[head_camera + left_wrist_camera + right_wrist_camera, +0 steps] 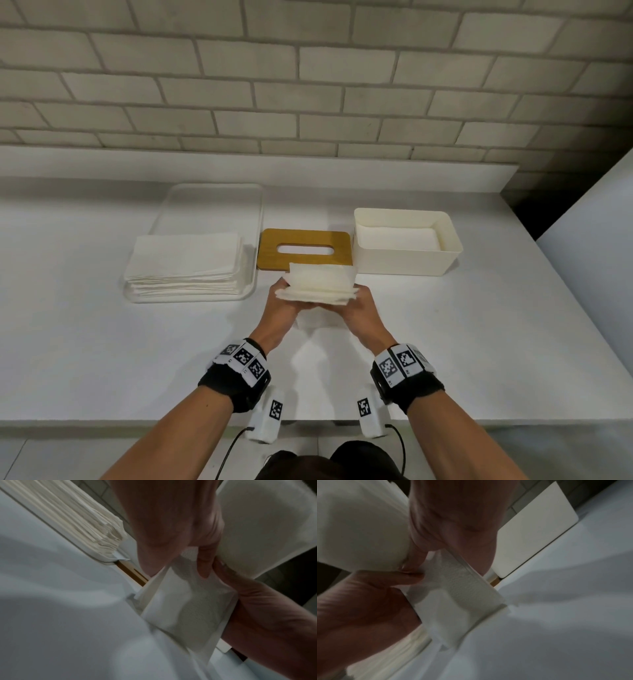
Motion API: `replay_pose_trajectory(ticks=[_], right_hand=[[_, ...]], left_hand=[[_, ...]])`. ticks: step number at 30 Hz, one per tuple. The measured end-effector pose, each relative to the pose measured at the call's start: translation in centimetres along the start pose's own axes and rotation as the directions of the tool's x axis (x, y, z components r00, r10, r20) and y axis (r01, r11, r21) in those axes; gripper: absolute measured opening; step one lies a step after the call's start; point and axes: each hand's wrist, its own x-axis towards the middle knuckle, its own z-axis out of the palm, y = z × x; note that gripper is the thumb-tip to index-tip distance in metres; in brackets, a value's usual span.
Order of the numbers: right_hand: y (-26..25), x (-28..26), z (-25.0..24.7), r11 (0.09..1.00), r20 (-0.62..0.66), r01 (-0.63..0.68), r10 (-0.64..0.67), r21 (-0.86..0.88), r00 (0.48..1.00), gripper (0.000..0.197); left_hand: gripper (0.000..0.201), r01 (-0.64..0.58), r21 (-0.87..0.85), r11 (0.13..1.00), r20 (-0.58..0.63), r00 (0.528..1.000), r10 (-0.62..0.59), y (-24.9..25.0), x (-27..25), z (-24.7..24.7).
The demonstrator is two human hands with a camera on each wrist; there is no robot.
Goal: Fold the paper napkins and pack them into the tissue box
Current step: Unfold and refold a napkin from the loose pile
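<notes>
Both hands, left hand [281, 301] and right hand [361, 306], hold a small bundle of folded napkins [320, 287] above the counter [102, 342], each grip pinching one end, just in front of the wooden lid [305, 240], between the napkin stack [185, 263] and the open tissue box [407, 260].

Head view downward, wrist views close, upward
</notes>
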Motion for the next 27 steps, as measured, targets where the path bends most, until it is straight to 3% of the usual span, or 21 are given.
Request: replay_pose_trajectory(ticks=[1,4,7,8,10,12,14,18,23,25,27], right_hand=[[-0.2,-0.1,-0.1,0.999,0.019,0.03,-0.029,-0.016,0.999,0.011],[-0.5,-0.3,0.1,0.997,0.035,0.031,-0.028,-0.064,0.999,0.037],[-0.3,0.6,-0.4,0.992,0.032,-0.028,0.032,-0.122,0.999,0.015],[-0.4,0.7,-0.7,0.993,0.025,-0.081,0.083,-0.082,0.996,0.01],[-0.4,0.7,-1.2,0.969,0.053,-0.2,0.194,0.143,0.979,0.028],[-0.4,0.4,-1.4,0.863,0.112,-0.28,0.257,0.42,0.96,0.053],[-0.3,0.0,-1.5,0.771,0.138,-0.31,0.282,0.556,0.949,0.061],[-0.2,-0.6,-1.3,0.846,0.165,-0.287,0.238,0.448,0.957,0.055],[0.5,0.1,-2.6,0.956,-0.107,-0.227,0.249,0.184,0.963,0.043],[0.2,0.0,-4.6,0.971,-0.081,-0.215,0.223,0.103,0.971,0.039],[-0.3,-0.3,-6.4,0.98,-0.045,-0.201,0.201,-0.004,0.979,0.028]], left_hand=[[0.022,0.006,-0.025,1.0,-0.004,1.0,-0.006,-0.1,-0.1,0.0],[0.015,0.05,-0.065,0.997,-0.016,0.999,-0.052,-0.2,-0.3,0.2],[0.009,0.077,-0.052,0.996,-0.092,0.992,-0.082,0.7,0.4,-0.1],[0.015,0.092,-0.085,0.992,-0.103,0.99,-0.101,0.9,0.6,-0.3],[0.032,0.141,-0.255,0.957,-0.082,0.983,-0.167,0.9,1.1,-0.7],[0.037,0.176,-0.425,0.888,-0.056,0.974,-0.22,0.9,1.2,-0.9],[0.037,0.191,-0.498,0.846,-0.026,0.972,-0.235,0.6,1.2,-0.9],[0.048,0.217,-0.541,0.813,0.036,0.971,-0.235,-0.4,1.0,-1.0],[0.051,0.225,-0.57,0.791,0.038,0.968,-0.248,-0.7,0.6,-1.7],[0.055,0.205,-0.58,0.788,0.001,0.968,-0.25,-0.4,0.7,-3.1],[0.054,0.207,-0.478,0.854,-0.058,0.962,-0.265,0.1,0.8,-4.4]])
